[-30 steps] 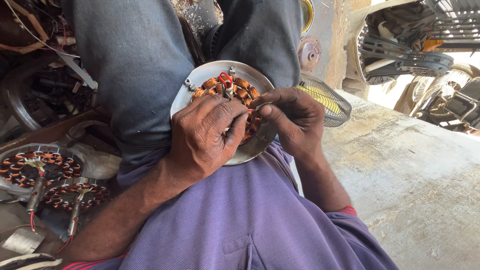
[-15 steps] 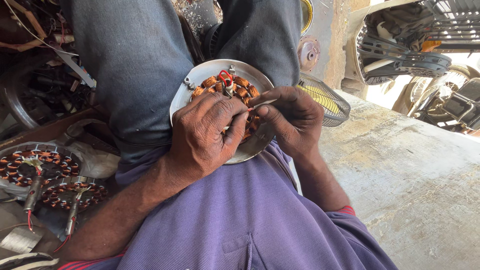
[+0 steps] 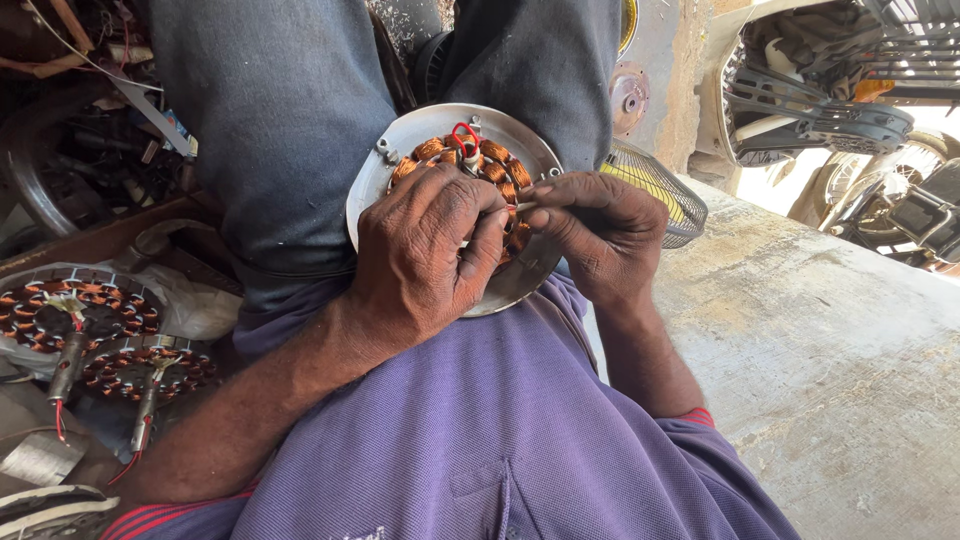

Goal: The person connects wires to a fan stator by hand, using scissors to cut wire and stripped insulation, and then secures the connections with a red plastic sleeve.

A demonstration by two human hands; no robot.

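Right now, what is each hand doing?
Left hand: curled over the motor stator on the lap, fingers pressed on its copper coils.
Right hand: pinched shut on a thin tool at the coils.

To the right the concrete slab (image 3: 830, 330) lies open, with free passage beside the right hand (image 3: 600, 235). A wire fan guard (image 3: 660, 195) stands just behind that hand. The left side is crowded (two spare stators (image 3: 90, 335) with shafts, a plastic bag, scrap metal), leaving little room beyond the left hand (image 3: 430, 250).
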